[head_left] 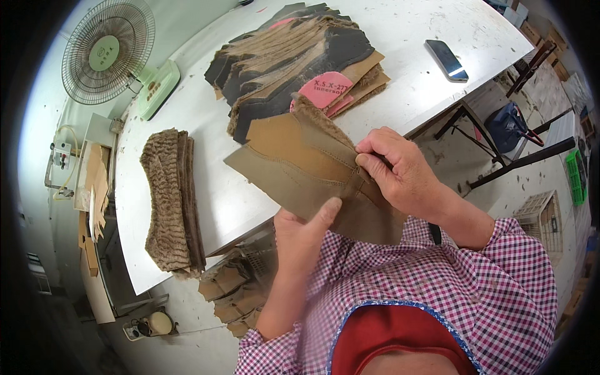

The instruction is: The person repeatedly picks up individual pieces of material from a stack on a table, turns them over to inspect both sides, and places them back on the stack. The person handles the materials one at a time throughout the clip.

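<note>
A tan and olive-brown shoe upper [300, 147] with stitched seams is held up in front of me over the table's near edge. Brown fleece shows along its upper right side. My left hand [303, 234] grips its lower edge, thumb on top and fingers hidden underneath. At the right edge, beside the seam, my right hand [400, 165] pinches the upper between thumb and curled fingers. Just beyond it lies a layered pile of dark and fleece-lined pieces [294, 59], with a pink rounded piece [319, 89] at its near side.
On the white table [234, 190], a stack of brown fleece pieces [167, 194] sits left and a phone [446, 60] far right. A fan [105, 53] stands at the far left. Below are brown pieces [231, 290]. A dark bag [506, 125] and pale crate [544, 219] are right.
</note>
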